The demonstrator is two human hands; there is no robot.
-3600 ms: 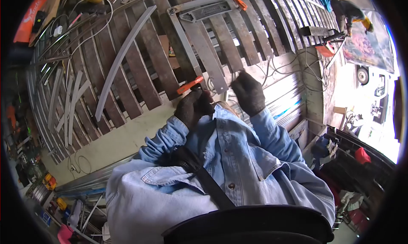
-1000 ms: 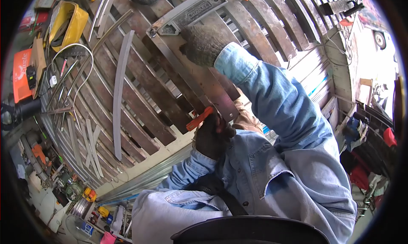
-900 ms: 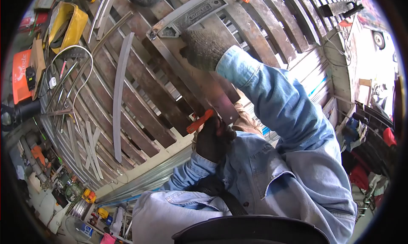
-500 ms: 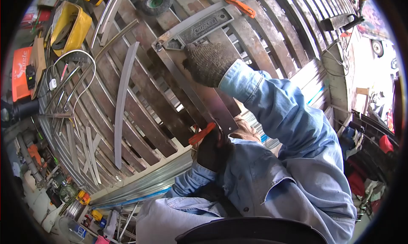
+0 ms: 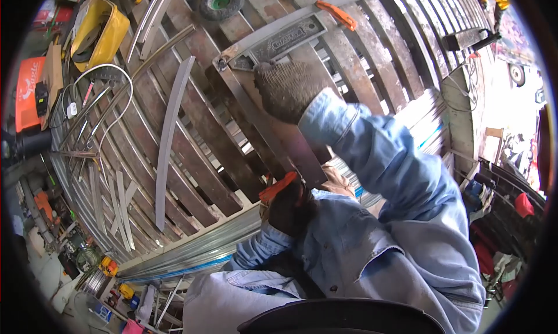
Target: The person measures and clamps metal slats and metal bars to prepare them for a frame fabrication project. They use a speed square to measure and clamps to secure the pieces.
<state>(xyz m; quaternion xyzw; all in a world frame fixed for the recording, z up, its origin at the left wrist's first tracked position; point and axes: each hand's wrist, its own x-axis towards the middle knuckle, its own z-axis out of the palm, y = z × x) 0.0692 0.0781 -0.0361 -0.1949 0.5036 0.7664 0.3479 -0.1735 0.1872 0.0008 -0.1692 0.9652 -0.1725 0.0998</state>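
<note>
Here, the left hand (image 5: 289, 209) touches one orange handle (image 5: 276, 187).

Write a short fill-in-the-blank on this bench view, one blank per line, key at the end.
The left hand is at a tool with an ____ handle.
The right hand is nearer the lettered metal frame than the ____ hand is.
The round disc has a ____ centre.
The open container near the upper left is coloured ____.

Missing words: orange; left; green; yellow.
</note>
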